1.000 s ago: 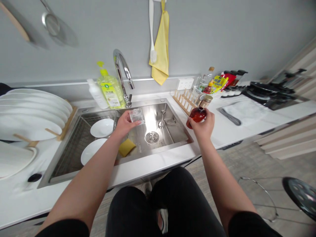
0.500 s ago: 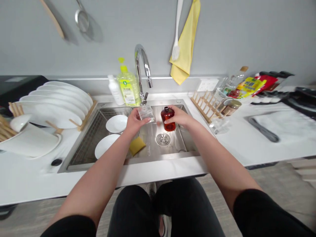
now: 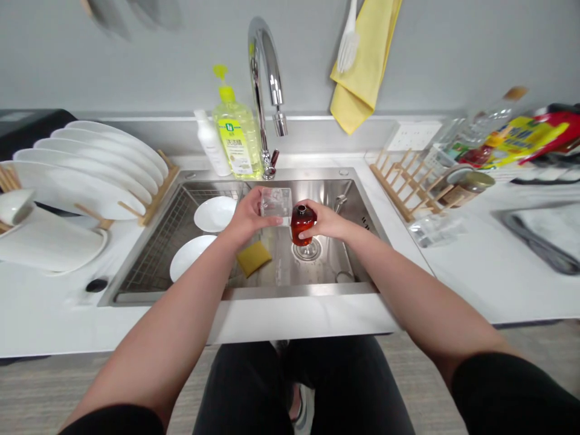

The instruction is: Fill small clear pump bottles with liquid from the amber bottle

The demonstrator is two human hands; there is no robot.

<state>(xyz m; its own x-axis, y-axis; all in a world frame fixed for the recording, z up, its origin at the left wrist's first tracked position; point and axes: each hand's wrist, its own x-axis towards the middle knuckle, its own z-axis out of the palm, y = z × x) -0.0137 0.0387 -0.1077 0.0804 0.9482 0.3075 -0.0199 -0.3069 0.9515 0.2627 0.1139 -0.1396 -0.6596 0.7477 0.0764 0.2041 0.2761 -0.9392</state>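
Hands: left hand (image 3: 249,212) gripping a clear box (image 3: 277,201); right hand (image 3: 325,221) wrapped round an amber bottle (image 3: 302,228).
Bottle to box: bottle just right of the box, between the two hands; whether they touch, I can't tell.
Bottle's long axis: roughly upright, dark round mouth uppermost, over the sink (image 3: 283,269).
Box: squarish, see-through, hard-looking plastic or glass.
Bottle's make: glossy, see-through reddish brown, round-shouldered.
Below: brushed steel, yellow sponge (image 3: 254,258).

We're facing forward and down from the head, fairly near, above and behind gripping left hand (image 3: 248,215) and right hand (image 3: 322,220).
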